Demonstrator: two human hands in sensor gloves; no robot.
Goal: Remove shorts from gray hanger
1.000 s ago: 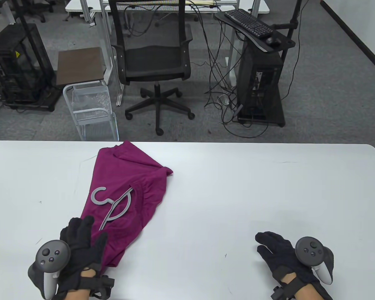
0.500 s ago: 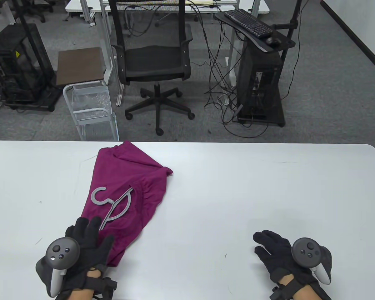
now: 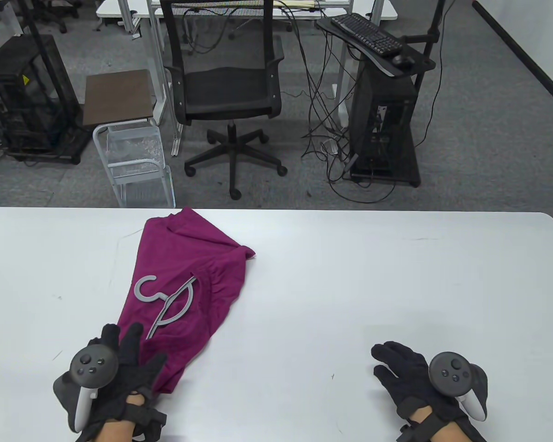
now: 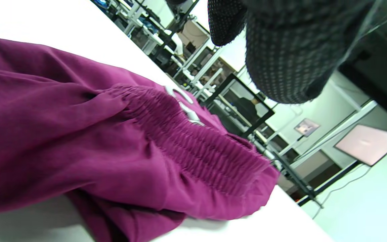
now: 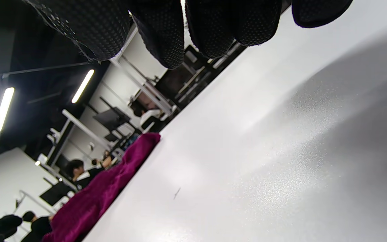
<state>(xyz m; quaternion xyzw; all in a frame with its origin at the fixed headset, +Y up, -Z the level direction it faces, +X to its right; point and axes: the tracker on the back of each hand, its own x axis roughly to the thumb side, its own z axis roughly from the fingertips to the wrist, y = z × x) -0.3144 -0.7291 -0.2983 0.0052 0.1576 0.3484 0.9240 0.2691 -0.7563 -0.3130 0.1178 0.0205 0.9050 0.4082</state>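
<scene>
Magenta shorts [image 3: 189, 285] lie on white table [image 3: 350, 276], gray hanger [image 3: 166, 301] on top. Left hand [image 3: 120, 368], fingers spread, overlaps their near edge. Right hand [image 3: 410, 373] released, well apart.

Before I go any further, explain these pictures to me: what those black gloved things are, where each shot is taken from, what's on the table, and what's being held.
They are a person's two hands in black sensor gloves, each with a grey tracker strapped to its back; no robot here. The wide picture looks down at the white table. The other two come from tilted cameras on the wrists.

On the table lie magenta shorts with a gray hanger, one of its ends tucked into the waistband. The left hand has its fingers spread at the near end of the shorts; whether they press the cloth I cannot tell. The right hand is open over bare table, far from the shorts. Nothing is held.
</scene>
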